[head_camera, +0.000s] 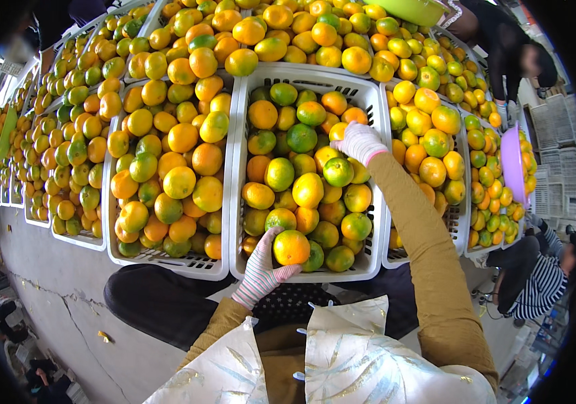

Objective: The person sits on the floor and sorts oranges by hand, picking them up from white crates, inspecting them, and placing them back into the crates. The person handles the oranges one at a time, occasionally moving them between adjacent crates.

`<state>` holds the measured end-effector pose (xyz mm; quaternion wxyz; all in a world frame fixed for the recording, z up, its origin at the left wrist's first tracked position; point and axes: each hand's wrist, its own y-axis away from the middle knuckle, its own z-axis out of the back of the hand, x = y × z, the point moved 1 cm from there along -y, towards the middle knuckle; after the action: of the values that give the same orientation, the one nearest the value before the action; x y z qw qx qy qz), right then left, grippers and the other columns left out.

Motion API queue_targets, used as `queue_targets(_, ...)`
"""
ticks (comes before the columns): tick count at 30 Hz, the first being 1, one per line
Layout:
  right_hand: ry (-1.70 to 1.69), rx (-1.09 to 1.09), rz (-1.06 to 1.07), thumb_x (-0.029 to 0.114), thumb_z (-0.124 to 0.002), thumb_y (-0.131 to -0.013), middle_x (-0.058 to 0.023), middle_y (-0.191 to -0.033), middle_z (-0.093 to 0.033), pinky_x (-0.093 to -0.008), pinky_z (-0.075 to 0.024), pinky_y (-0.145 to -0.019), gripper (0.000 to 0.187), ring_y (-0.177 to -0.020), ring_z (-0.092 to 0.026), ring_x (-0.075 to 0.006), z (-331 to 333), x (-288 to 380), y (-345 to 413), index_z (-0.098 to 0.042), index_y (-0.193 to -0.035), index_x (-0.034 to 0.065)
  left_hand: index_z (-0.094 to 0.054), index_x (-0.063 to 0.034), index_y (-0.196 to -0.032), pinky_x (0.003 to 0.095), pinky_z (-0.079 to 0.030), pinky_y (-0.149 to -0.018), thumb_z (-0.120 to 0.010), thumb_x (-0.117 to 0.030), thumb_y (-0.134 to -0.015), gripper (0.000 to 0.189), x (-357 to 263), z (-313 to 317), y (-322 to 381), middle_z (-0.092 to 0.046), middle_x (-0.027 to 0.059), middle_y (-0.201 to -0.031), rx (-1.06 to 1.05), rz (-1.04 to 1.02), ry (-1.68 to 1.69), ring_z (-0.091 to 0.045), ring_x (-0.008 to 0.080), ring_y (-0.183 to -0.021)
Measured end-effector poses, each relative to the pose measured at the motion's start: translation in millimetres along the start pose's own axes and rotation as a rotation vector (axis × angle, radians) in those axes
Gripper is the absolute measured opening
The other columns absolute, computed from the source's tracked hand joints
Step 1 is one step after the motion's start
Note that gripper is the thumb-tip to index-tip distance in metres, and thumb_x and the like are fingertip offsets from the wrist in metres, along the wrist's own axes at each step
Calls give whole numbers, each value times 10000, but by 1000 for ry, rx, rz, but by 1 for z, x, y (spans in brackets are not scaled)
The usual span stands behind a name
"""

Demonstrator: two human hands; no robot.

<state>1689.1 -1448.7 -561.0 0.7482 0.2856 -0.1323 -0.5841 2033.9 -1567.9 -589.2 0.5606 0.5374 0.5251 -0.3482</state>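
Observation:
A white slatted plastic crate (318,276) of green and orange mandarins stands directly before me. My left hand (260,276), in a striped knit glove, grips a large orange mandarin (291,247) at the crate's near side, thumb below it and fingers on its left. At the crate's right side, my right hand (363,141), gloved alike, has its thumb and fingers around a yellow-orange mandarin (338,131). Whether that fruit is lifted off the others I cannot tell. A mostly green mandarin (301,138) lies left of my right hand.
Full mandarin crates adjoin on the left (169,262) and right (394,257), with more heaped behind. A purple basin (514,164) and a green basin (411,11) sit among them. People work at the right; one wears a striped top (540,285). Cracked concrete floor (55,272) shows at left.

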Motion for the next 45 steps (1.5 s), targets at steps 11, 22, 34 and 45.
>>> queue_targets(11,-246,-39,-101,581,-700,-845,-218,-1326,-622,-440,-487,-1015,917,-1204,-618,-359,-28,-16,-15,-303,-1495,72,-386,44,-1417,368,-432,-1076,-919,-315,-703,961,-2,-2,-5,-534,148,-1316,-19,55,-78,-525,229,-1232)
queue_targets(22,-349,-125,287,353,-785,-792,-206,-1403,-456,-438,-467,-1047,837,-1239,-550,-380,-50,-19,93,-394,-1492,116,-613,-77,-1220,455,-539,-821,-665,-288,-909,379,-60,0,-91,-677,209,-1030,-75,-242,-775,-657,395,-941)
queue_targets(34,-1211,-219,298,225,-836,-774,-199,-1242,-615,-388,-507,-983,654,-1077,-641,-293,-68,-33,67,-556,-1342,64,-341,-32,-1499,463,-489,-997,-542,-210,-893,663,-37,-46,-229,-468,161,-1504,-31,154,-1246,-617,384,-1156)
queue_targets(45,-43,-356,491,400,-790,-778,-123,-1286,-600,-456,-452,-1041,748,-1246,-538,-328,-14,91,13,-473,-1429,212,-541,-103,-1345,456,-472,-990,-618,-308,-883,511,-54,23,-154,-633,118,-1269,7,125,-1292,-607,294,-1178)
